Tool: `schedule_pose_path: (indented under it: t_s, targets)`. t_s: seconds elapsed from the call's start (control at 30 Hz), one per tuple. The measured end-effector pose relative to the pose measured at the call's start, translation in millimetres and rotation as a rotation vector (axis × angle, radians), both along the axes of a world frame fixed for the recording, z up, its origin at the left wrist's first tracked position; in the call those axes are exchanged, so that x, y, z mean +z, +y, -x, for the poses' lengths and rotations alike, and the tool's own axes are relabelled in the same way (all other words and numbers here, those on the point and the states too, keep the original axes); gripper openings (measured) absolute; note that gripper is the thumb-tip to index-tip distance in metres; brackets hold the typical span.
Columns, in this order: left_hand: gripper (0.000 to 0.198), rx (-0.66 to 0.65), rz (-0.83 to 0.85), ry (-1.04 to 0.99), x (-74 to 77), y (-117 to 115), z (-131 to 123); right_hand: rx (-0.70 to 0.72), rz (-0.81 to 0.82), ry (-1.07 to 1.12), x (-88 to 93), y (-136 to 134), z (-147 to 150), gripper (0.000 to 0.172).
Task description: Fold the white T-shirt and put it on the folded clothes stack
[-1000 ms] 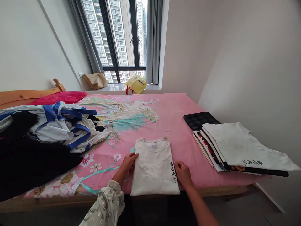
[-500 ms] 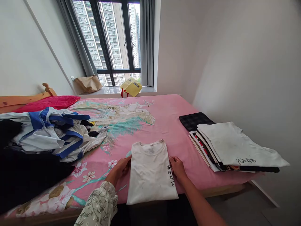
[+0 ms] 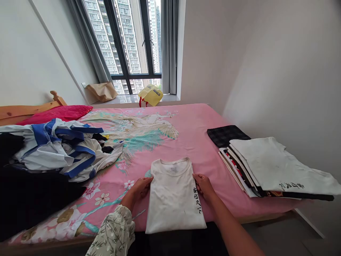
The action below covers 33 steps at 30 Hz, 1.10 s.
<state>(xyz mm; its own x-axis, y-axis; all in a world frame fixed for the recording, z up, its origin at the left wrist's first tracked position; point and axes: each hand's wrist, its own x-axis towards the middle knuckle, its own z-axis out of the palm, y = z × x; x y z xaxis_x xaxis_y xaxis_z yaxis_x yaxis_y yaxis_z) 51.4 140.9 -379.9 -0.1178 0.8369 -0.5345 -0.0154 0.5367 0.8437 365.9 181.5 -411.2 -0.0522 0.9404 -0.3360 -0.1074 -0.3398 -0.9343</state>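
A folded white T-shirt (image 3: 173, 199) with black characters down its right side lies at the front of the bed, collar pointing away from me. My left hand (image 3: 141, 188) pinches its left edge between thumb and fingers. On the opposite edge, a little above the black characters, my right hand (image 3: 204, 185) grips the fabric the same way. The shirt's lower hem reaches the bed's front edge. A patterned sleeve (image 3: 113, 231) covers my left forearm; my right forearm is bare.
Folded clothes form a stack (image 3: 269, 163) on the right, beside a dark checked folded cloth (image 3: 226, 135). Crumpled white-and-blue clothes (image 3: 61, 149) and a black garment (image 3: 39, 202) are heaped left. A red pillow (image 3: 58, 114), paper bag (image 3: 102, 92) and yellow bag (image 3: 151, 95) sit farther back.
The view has shifted slightly, so most things appear a little displaced. Both hands stay at the T-shirt's sides, and its folded shape looks the same.
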Motion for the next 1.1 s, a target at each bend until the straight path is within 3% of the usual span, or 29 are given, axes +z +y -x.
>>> schedule_pose_path:
  t_s: [0.27,0.43,0.67,0.9,1.1]
  targets:
    - [0.037,0.098,-0.166,-0.023,-6.4,-10.8,-12.3,0.007,0.025,0.015,-3.0,3.0,-1.2,0.034]
    - [0.031,0.113,-0.215,-0.027,-1.6,-10.9,-12.2,0.038,0.041,0.040,5.4,2.3,0.1,0.035]
    - [0.037,0.069,-0.189,-0.048,6.9,-12.0,-16.3,0.051,0.044,0.061,8.1,1.3,-1.7,0.034]
    - [0.036,0.173,-0.242,-0.060,0.4,-16.5,-24.6,-0.008,0.016,0.085,2.8,1.1,1.2,0.035]
    - [0.044,0.050,-0.142,-0.055,2.8,-12.6,-10.3,0.066,0.040,0.110,8.6,1.5,-1.6,0.037]
